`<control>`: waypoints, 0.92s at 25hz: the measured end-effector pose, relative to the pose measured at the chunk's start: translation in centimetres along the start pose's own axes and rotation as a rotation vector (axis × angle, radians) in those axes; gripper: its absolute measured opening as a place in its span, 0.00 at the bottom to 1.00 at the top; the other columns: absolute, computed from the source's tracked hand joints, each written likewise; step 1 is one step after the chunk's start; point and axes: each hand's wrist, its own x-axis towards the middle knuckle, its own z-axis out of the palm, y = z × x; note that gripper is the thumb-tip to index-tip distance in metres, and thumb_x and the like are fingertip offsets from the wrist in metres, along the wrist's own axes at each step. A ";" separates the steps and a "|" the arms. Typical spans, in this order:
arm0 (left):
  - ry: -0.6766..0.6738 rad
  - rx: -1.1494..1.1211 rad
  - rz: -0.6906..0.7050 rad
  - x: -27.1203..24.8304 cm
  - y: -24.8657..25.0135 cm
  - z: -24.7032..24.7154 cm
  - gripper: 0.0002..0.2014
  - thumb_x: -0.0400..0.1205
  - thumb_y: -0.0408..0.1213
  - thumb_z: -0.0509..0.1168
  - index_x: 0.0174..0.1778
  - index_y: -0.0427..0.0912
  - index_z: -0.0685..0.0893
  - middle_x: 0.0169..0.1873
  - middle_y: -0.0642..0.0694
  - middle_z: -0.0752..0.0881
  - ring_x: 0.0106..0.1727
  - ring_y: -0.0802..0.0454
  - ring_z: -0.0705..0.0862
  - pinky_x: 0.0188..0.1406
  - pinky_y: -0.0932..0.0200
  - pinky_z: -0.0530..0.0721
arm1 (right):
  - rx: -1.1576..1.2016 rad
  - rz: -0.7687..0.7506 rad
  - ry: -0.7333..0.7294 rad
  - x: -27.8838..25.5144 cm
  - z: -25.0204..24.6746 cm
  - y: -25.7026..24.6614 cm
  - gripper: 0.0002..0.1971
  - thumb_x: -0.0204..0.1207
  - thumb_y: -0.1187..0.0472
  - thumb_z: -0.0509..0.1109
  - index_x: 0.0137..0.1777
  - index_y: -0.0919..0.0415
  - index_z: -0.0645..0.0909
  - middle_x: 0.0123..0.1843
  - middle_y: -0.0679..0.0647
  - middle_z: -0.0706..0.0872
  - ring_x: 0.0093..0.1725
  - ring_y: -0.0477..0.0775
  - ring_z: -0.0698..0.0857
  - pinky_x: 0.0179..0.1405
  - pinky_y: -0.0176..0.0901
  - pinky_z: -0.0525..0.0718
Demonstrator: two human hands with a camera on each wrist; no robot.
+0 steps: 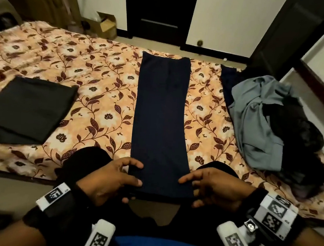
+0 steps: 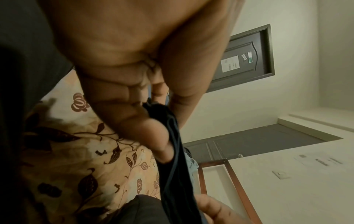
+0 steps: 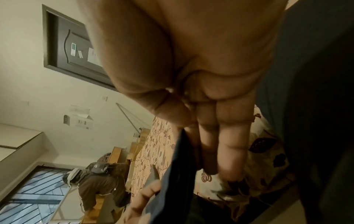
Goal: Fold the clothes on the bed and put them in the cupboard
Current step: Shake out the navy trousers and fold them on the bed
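The navy trousers (image 1: 161, 111) lie flat in a long strip down the middle of the bed (image 1: 93, 102), their near end at its near edge. The left hand (image 1: 106, 178) and right hand (image 1: 216, 187) pinch that end's two corners, fingers (image 2: 153, 136) clamped on cloth. Uneven lifting could skew the fold; a slipped corner would let layers slide apart.
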 end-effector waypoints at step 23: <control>0.076 0.583 1.051 1.0 3.8 -2.5 0.21 0.79 0.63 0.62 0.49 0.48 0.84 0.45 0.54 0.88 0.50 0.58 0.87 0.59 0.65 0.81 | -0.877 -1.034 0.271 2.7 -2.5 -3.8 0.11 0.74 0.53 0.69 0.48 0.60 0.82 0.47 0.43 0.87 0.48 0.38 0.85 0.45 0.33 0.84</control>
